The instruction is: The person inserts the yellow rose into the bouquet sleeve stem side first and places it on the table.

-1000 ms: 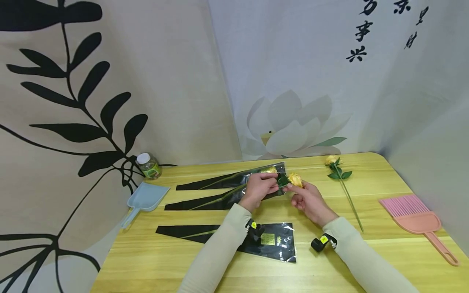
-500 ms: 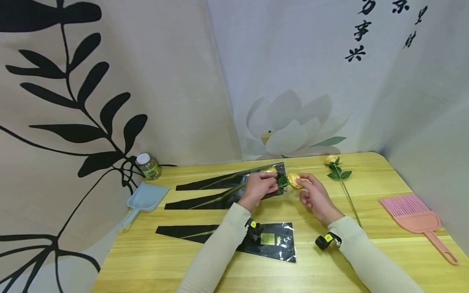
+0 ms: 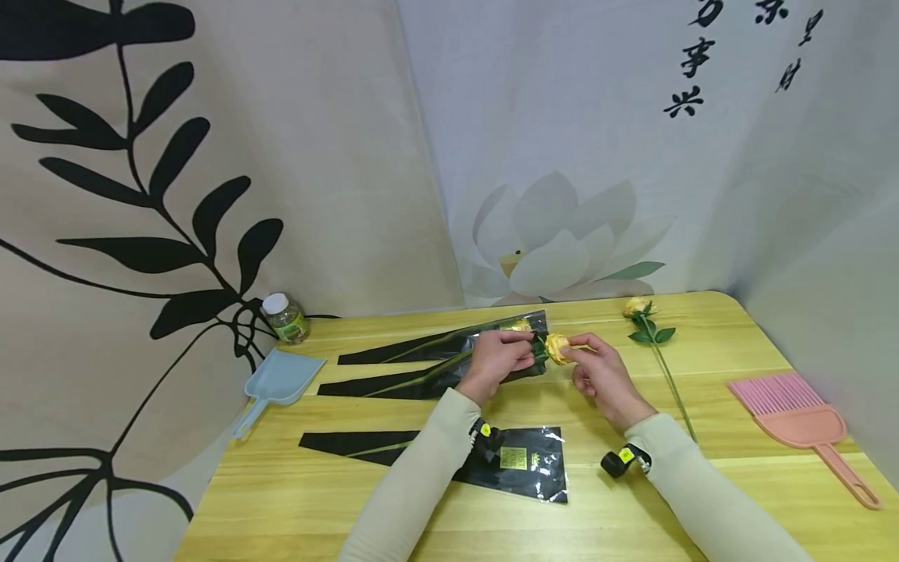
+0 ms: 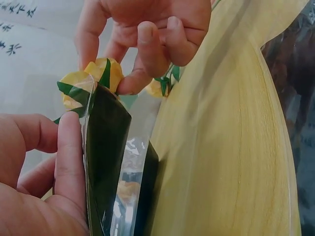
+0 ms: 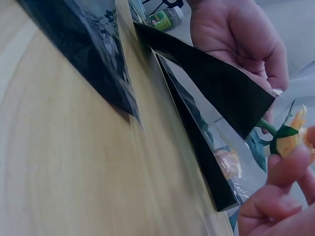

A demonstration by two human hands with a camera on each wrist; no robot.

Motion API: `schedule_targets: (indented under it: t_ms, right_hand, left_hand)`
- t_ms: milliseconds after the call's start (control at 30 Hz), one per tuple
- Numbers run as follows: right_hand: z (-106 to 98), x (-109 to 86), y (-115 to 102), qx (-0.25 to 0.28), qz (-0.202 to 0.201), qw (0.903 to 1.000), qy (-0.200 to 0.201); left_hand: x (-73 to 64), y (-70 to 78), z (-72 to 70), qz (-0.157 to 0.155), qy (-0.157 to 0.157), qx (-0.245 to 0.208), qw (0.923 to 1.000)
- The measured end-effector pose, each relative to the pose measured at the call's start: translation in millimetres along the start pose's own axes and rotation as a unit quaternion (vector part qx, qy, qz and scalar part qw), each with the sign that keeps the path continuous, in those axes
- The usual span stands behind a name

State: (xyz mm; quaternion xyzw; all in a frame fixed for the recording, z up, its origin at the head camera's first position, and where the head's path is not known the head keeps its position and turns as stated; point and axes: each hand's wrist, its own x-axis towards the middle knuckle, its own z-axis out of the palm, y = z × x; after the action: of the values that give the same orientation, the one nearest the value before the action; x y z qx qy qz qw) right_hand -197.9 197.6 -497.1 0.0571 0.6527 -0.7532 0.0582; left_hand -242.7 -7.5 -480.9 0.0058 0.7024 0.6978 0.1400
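My left hand (image 3: 497, 361) pinches the open end of a black flower sleeve (image 5: 211, 78) with a clear side, raised off the table in the right wrist view. A yellow rose (image 3: 557, 348) has its stem inside this sleeve. Its bloom and some green leaves stick out at the mouth. My right hand (image 3: 605, 381) pinches the bloom between thumb and fingers. In the left wrist view the rose (image 4: 110, 73) shows just past the sleeve's edge, beside my left fingertips.
Another sleeve (image 3: 421, 348) with a rose lies behind, and a third sleeve (image 3: 541, 457) lies nearer, partly under my left forearm. A loose yellow rose (image 3: 658, 355) lies right, near a pink brush (image 3: 801, 414). A blue dustpan (image 3: 281, 380) and a jar (image 3: 286, 320) stand at left.
My right hand has shifted from the leaves below the bloom to the bloom itself. The rose has slid slightly left, deeper into the sleeve. My left hand has stayed put.
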Motion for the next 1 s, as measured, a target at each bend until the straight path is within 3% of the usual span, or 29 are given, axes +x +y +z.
schedule_targets:
  t_ms: [633, 1000]
  right_hand:
    - [10, 3.0, 12, -0.025, 0.0, 0.9997, -0.007]
    - [12, 4.2, 8, -0.066, 0.0, 0.9978, -0.006]
  left_hand:
    - [-0.4, 1.5, 6.8, 0.002, 0.005, -0.006, 1.0]
    - [-4.4, 4.6, 7.4, 0.002, 0.008, 0.009, 0.9999]
